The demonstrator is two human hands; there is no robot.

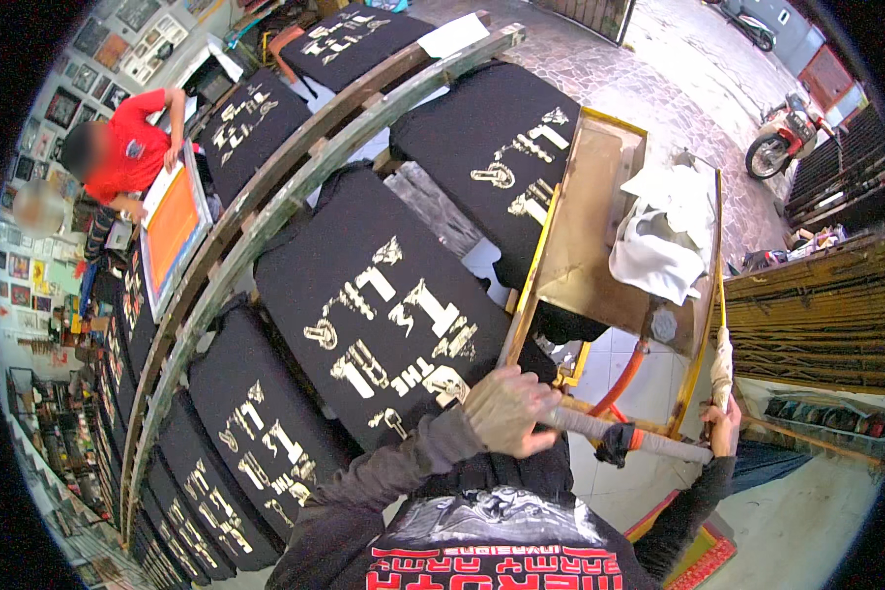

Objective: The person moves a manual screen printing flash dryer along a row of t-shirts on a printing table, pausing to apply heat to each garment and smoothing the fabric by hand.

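A yellow-edged metal box frame (649, 130) with a brownish top stands in front of me at the right. White cloths (664, 231) lie crumpled on it. My left hand (511, 411) is closed at its near left corner, by the left end of a grey tape-wrapped handle bar (585, 423); its fingers partly hide what they grip. At the other corner my right hand (724, 430) closes around the lower part of a cloth-wrapped side pole (723, 369), beside the bar's right end. Below the box, an orange hose (624, 383) curves down to the bar.
Black printed T-shirts (364, 295) lie on sloping boards in rows to the left. Long curved-looking rails (315, 167) run between the rows. Across them, a person in red (143, 138) handles a screen frame (177, 231). A motorcycle (782, 138) stands far right, near a folding metal gate (821, 315).
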